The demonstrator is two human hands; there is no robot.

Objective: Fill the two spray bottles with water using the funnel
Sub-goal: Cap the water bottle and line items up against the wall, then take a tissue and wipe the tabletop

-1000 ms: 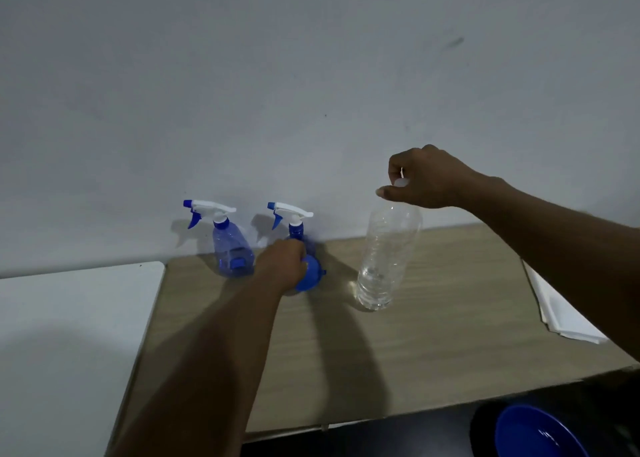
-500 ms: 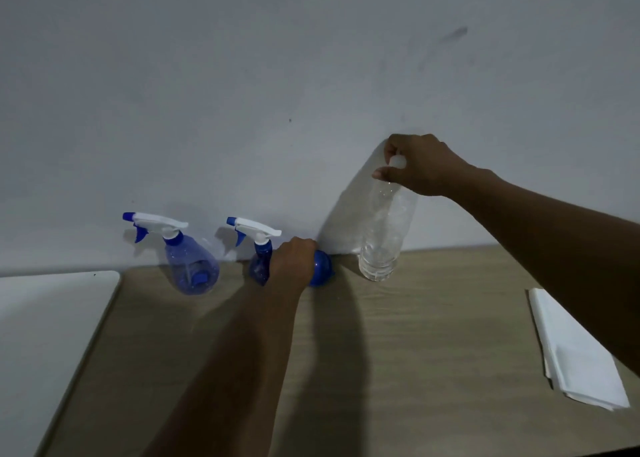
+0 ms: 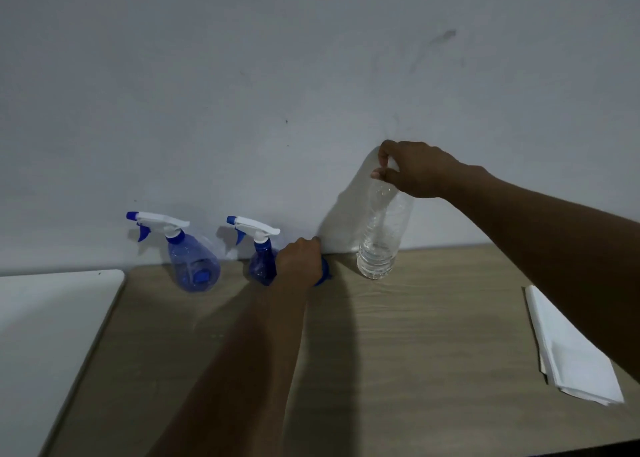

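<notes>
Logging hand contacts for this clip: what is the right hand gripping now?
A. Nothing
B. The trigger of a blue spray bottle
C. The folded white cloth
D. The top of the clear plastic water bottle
D: the right hand has its grip closed on the top of the clear plastic water bottle, which stands on the wooden table by the wall.

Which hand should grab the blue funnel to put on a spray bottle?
Left. The left hand already rests on the blue funnel, right beside the nearer spray bottle. The right hand is busy gripping the top of the clear water bottle, farther away.
</notes>
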